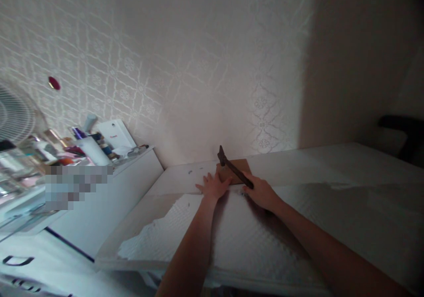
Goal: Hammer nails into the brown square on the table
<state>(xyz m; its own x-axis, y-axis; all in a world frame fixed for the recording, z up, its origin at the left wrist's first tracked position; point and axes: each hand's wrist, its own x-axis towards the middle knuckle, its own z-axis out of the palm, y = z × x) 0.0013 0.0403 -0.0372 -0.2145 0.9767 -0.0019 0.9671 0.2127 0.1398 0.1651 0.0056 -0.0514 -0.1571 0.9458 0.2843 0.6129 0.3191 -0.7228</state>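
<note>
My right hand (261, 192) is closed round the handle of a dark hammer (233, 168), whose head points up and to the left above a small brown wooden board (241, 164). That board lies on the white table (331, 164) near the patterned wall. My left hand (213, 185) rests at the board's left edge with its fingers spread, touching the board. Whether it pinches anything small is too dim to tell. Both forearms reach in from the bottom of the view over a white textured sheet (185, 235).
To the left stands a lower white cabinet (132, 173) crowded with bottles and a white box (115, 133). A fan (15, 116) shows at the far left. A dark chair part (404, 129) sits at the right by the table's far end.
</note>
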